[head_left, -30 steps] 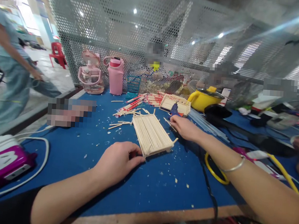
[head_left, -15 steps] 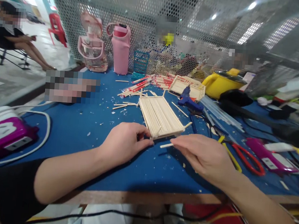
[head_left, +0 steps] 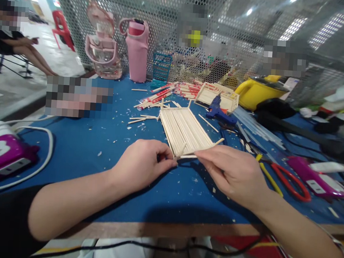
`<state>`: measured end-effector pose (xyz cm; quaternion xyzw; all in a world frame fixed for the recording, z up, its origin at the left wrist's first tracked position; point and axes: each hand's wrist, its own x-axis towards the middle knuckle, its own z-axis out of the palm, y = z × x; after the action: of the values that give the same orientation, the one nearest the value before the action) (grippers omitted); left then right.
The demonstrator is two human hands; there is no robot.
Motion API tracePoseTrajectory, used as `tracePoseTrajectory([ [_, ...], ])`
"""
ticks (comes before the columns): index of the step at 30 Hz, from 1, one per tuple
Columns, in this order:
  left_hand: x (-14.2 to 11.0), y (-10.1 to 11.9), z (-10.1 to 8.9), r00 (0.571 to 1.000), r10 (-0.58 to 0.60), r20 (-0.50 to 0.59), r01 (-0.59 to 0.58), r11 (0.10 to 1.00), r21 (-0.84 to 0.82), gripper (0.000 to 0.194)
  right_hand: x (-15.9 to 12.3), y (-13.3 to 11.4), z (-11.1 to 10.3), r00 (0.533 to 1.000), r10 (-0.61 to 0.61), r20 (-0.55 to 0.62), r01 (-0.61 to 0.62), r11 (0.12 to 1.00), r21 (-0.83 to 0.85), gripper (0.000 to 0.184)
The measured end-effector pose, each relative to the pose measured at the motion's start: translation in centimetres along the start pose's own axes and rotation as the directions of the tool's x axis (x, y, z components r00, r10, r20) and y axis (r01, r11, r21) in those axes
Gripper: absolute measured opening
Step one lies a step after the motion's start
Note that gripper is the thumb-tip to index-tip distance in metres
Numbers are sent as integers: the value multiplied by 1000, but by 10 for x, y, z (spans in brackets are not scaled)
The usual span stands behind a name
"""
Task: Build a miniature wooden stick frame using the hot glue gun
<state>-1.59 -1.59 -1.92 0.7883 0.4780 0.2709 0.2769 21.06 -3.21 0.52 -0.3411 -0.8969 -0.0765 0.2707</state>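
Panel of pale sticks (head_left: pixel 186 128), lying flat on a blue table surface (head_left: pixel 119 204) directly before the wearer, between the two hands. Its slats run lengthwise; the long axis extends away from the wearer, the far end inclined to the left and the near end to the right. Short posts rise at the corners, the one at the near right slanting outward to the right. Left hand (head_left: pixel 144 162): thumb and forefinger brought together at the near left corner; whether anything smaller is pinched between them cannot be told. Right hand (head_left: pixel 236 171): fingertips closed on one end of a short stick (head_left: pixel 187 157), which lies crosswise to the slats along the near edge and points left toward the other hand. Loose sticks (head_left: pixel 143 119) lie just left of the panel, and a single stick (head_left: pixel 208 123) to its right. Beyond that stick is a blue glue gun (head_left: pixel 218 112), in front of a shallow stick tray (head_left: pixel 205 96). Red-and-white wrapped sticks (head_left: pixel 159 98) lie behind the panel. Farther out: a yellow pot (head_left: pixel 252 95) at right, a pink bottle (head_left: pixel 137 56) at the back left, and a perforated screen (head_left: pixel 156 10) behind.
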Motion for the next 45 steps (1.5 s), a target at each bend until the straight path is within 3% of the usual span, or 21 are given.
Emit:
tracePoseTrajectory([
  [4,-4,7,-8,989,76,-125,-74,997,25,9,-1,0,-1,1000,9,-17,-8,1000,15,18],
  [7,-6,9,-14,938,281,-205,-271,960,72,35,-3,0,-1,999,17,-28,-16,999,31,19],
  [9,-5,8,-16,886,422,-190,-401,905,138,49,-4,-1,-2,999,23,-30,-22,999,34,19],
  [12,-3,5,-16,848,511,-141,-474,850,230,51,-3,-1,-1,999,28,-21,-27,999,41,17],
  [24,-2,3,-17,850,514,-117,-470,839,273,47,2,1,2,999,27,43,-30,997,67,21],
  [34,-1,3,-16,850,514,-117,-472,841,264,47,-1,1,-5,995,70,-74,-68,997,32,16],
  [45,-1,2,-16,841,527,-120,-488,836,252,48,5,3,-6,996,59,71,-60,998,20,20],
])
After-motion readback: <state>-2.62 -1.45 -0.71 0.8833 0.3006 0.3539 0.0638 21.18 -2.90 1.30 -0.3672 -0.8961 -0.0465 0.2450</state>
